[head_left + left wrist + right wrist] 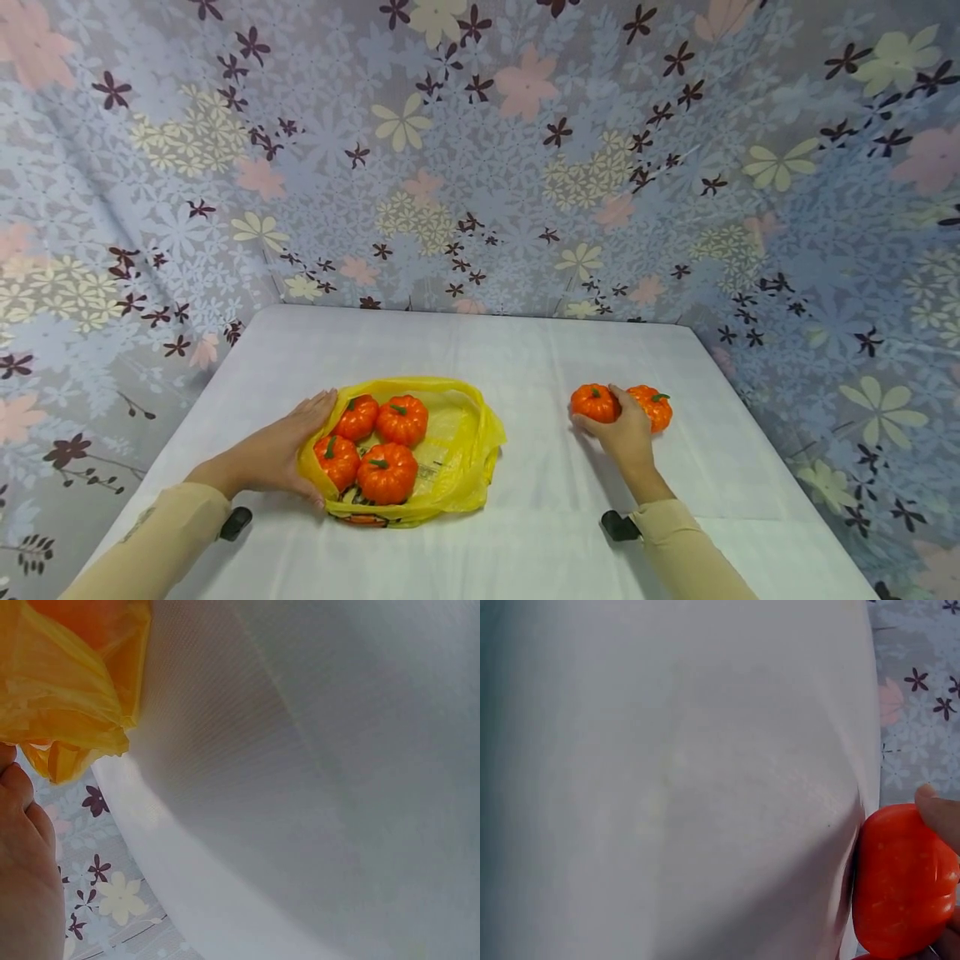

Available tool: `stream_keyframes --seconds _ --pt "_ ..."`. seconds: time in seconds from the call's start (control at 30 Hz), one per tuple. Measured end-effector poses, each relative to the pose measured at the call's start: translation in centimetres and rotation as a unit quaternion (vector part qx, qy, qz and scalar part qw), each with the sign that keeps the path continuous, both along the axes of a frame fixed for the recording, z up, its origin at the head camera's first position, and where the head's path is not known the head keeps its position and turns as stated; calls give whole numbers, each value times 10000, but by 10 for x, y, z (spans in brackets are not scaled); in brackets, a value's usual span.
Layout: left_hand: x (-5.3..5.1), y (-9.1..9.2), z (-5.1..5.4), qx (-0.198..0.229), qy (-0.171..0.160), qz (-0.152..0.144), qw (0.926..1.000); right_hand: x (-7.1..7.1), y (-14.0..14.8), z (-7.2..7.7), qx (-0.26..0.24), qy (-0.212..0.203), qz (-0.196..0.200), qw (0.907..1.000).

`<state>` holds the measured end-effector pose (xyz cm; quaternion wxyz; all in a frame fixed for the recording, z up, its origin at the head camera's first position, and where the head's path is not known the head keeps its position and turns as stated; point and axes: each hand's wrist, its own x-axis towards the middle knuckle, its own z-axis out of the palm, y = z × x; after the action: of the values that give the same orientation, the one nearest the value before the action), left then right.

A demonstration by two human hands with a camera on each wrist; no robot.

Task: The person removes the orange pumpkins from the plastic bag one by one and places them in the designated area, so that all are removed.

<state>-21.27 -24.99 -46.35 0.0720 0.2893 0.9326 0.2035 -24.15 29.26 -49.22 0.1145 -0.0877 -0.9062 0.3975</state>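
A yellow plastic bag (450, 492) lies with its mouth spread, holding several small orange pumpkins (387, 473) with green stems in its left half. My left hand (273, 454) grips the bag's left side, thumb at the near edge and fingers at the far edge. In the left wrist view, part of that hand (28, 862) shows below the bag (67, 690). On the right, my right hand (624, 433) holds a pumpkin (594, 402) between thumb and fingers; another pumpkin (652, 408) sits just right of it, partly hidden. The held pumpkin (904, 881) is close in the right wrist view.
The table (525, 550) has a white cover, with its far edge against a flowered cloth (480, 167) that also hangs at both sides. A bare stretch of cover separates the bag from the two pumpkins on the right. Dark objects (236, 523) show at both wrists.
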Motion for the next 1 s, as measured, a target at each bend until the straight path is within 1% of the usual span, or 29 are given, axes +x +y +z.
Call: stream_keyframes --seconds 0.2,0.33,0.47,0.63,0.77,1.0 --pt "1 -1 0 39 -45 35 10000 0 -3 2 -50 95 -77 9999" --pt "2 -1 -1 55 -64 18 10000 0 -8 3 -23 397 -149 9991" --pt "2 -1 -1 31 -70 17 10000 2 -20 7 55 661 26 9978" --pt "1 -2 -1 70 -45 17 10000 2 -36 13 143 770 328 9964" --pt "1 -2 -2 53 -42 23 10000 1 -43 18 315 920 408 9944" --pt "0 -2 -3 59 -38 23 10000 0 -49 21 277 1117 467 9923"
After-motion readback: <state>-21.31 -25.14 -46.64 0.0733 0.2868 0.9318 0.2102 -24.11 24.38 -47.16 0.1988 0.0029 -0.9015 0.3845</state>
